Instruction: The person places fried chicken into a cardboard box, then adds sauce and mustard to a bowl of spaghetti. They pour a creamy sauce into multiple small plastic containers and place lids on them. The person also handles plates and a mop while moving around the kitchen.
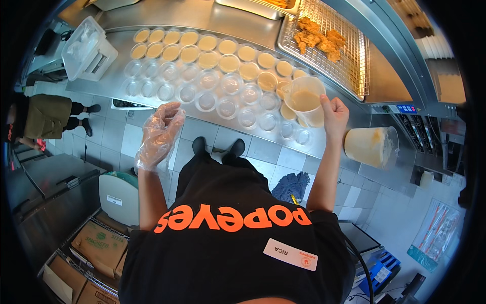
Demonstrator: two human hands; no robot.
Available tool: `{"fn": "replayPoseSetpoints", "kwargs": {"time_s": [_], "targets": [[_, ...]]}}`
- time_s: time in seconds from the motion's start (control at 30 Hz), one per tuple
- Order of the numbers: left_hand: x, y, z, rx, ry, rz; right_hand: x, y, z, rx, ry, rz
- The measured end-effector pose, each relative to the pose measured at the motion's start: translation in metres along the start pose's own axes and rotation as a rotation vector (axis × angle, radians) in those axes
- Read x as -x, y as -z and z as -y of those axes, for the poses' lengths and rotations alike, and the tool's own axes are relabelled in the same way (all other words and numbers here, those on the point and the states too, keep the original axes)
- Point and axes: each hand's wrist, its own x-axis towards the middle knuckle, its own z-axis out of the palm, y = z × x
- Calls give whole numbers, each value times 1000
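Note:
My bare right hand [335,118] grips the handle side of a clear plastic measuring jug [305,95]. Light-brown sauce shows inside the jug, which is over the right end of rows of small clear plastic cups. In the two far rows, sauce-filled cups [208,59] line the steel counter [159,19]. Nearer me, the empty clear cups [207,100] stand in two rows, with some filled ones at the right end, partly hidden by the jug. My left hand [161,135], in a clear plastic glove, is raised before the counter's front edge with its fingers curled, apart from the cups.
A large tub of sauce [370,147] is at the right. Fried chicken [319,38] lies on a wire rack [351,62] behind. At the left end stands a clear plastic bin [89,51]. Another person [47,116] is farther left. A blue mop head [291,186] rests on the floor.

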Motion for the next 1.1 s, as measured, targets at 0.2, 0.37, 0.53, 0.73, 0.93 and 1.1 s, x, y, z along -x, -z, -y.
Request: {"fn": "replayPoseSetpoints", "kwargs": {"time_s": [0.2,0.37,0.53,0.73,0.93,1.1], "targets": [[3,19,17,-86,65,-26,11,-22,8,472,86,34],[-4,23,20,-108,83,-28,11,-28,8,622,124,55],[-5,26,20,-96,98,-8,12,-29,7,553,55,31],[-8,30,20,-52,106,1,11,-15,-4,444,38,-11],[-12,30,19,-78,111,-3,4,14,-25,-63,-166,-86],[-14,31,19,-79,115,12,1,13,-23,-228,-133,-46]]}}
